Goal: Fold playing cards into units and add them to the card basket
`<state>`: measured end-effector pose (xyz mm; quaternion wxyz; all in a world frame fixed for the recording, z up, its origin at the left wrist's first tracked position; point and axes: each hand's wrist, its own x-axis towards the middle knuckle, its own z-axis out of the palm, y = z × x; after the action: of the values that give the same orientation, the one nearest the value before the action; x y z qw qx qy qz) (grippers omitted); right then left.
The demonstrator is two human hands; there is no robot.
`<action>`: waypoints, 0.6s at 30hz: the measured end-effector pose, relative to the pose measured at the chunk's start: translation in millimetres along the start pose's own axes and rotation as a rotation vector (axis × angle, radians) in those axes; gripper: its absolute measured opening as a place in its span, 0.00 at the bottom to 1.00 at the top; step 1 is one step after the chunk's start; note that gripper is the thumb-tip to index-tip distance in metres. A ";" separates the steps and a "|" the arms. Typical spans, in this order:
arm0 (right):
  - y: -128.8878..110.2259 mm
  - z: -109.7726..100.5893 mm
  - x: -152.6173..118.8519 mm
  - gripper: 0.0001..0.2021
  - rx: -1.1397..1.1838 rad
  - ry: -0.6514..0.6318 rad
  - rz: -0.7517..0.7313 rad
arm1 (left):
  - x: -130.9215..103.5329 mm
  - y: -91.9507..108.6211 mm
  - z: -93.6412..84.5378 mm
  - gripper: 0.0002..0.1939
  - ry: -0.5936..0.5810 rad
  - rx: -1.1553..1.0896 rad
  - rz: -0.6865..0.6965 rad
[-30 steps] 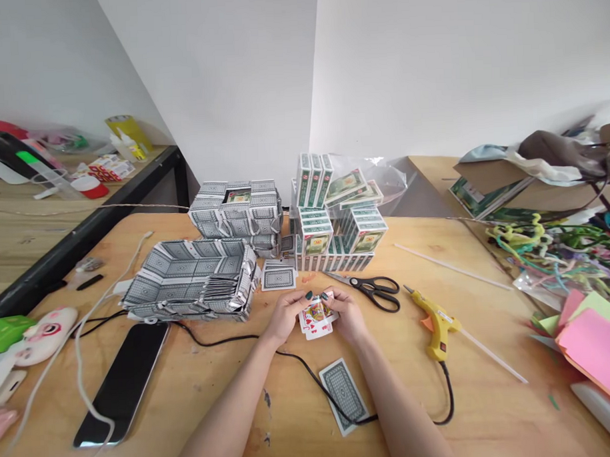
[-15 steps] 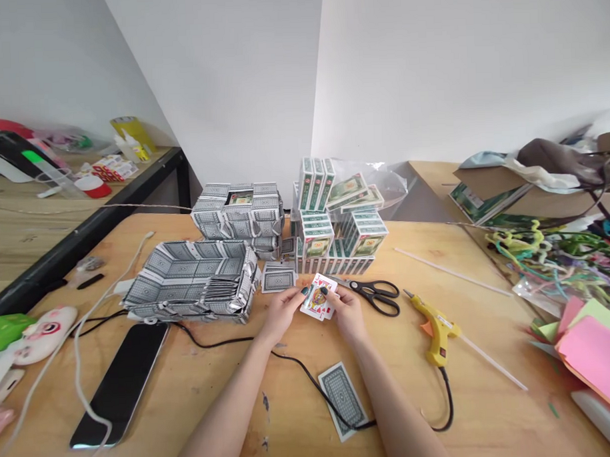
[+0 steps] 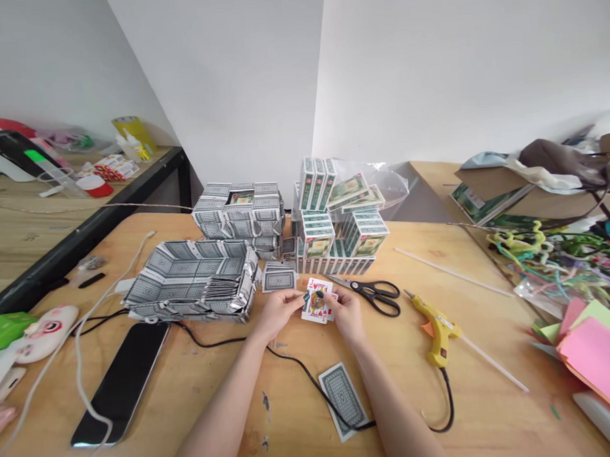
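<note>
Near the hands (image 3: 349, 317) lie scissors (image 3: 358, 286), and a black cable (image 3: 300, 362) crosses one card (image 3: 345, 392).

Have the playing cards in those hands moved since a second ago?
Yes: the held playing cards have shifted forward, closer to the stacked card boxes.

Near the middle of the frame, the playing cards (image 3: 315, 311) now rise above both thumbs; a second ago they hung mostly below them. The front jack, leaning right half a second ago, stands straighter. The left hand (image 3: 280, 310) sits slightly farther left than in the earliest view.
</note>
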<state>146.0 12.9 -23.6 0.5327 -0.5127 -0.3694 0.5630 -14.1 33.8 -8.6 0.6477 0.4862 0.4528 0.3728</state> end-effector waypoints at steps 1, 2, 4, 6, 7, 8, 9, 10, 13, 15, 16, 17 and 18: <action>-1.2 0.5 -0.1 0.15 0.009 -0.010 -0.001 | -0.4 1.0 0.8 0.11 0.006 -0.003 0.001; -2.5 1.0 -0.2 0.15 0.018 -0.020 0.000 | -0.7 1.9 1.6 0.10 0.011 -0.014 -0.001; -4.3 1.5 -0.1 0.16 0.029 -0.039 0.008 | -1.2 3.6 3.1 0.11 0.014 -0.052 -0.023; -5.0 1.7 0.0 0.16 0.038 -0.041 0.015 | -1.8 4.9 4.1 0.11 0.007 -0.094 -0.052; -5.0 1.6 0.0 0.15 0.038 -0.034 0.015 | -2.0 5.5 4.5 0.11 0.003 -0.108 -0.062; -4.7 1.5 0.0 0.15 0.034 -0.026 0.013 | -2.2 6.0 4.7 0.11 0.001 -0.115 -0.068; -4.3 1.4 -0.2 0.15 0.027 -0.019 0.009 | -2.4 6.3 4.9 0.11 0.000 -0.118 -0.069; -3.9 1.2 -0.3 0.14 0.017 -0.010 0.002 | -2.5 6.5 5.0 0.11 0.000 -0.119 -0.068; -2.2 0.9 -0.6 0.13 -0.029 0.017 -0.034 | -2.7 6.7 5.5 0.10 -0.004 -0.120 -0.074; -1.0 1.3 -0.7 0.13 -0.048 0.035 -0.050 | -2.3 6.3 6.0 0.09 -0.002 -0.117 -0.080; -0.5 1.8 -0.8 0.13 -0.051 0.044 -0.052 | -2.0 5.9 6.3 0.09 0.003 -0.113 -0.081; -0.3 2.4 -1.0 0.14 -0.049 0.050 -0.049 | -1.5 5.5 6.6 0.09 0.012 -0.104 -0.079; -0.3 3.2 -1.1 0.14 -0.044 0.057 -0.044 | -1.0 4.8 6.9 0.09 0.023 -0.089 -0.073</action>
<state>142.8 12.3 -22.5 0.5440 -0.5319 -0.3774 0.5279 -8.0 32.1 -2.8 0.6768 0.4357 0.4606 0.3741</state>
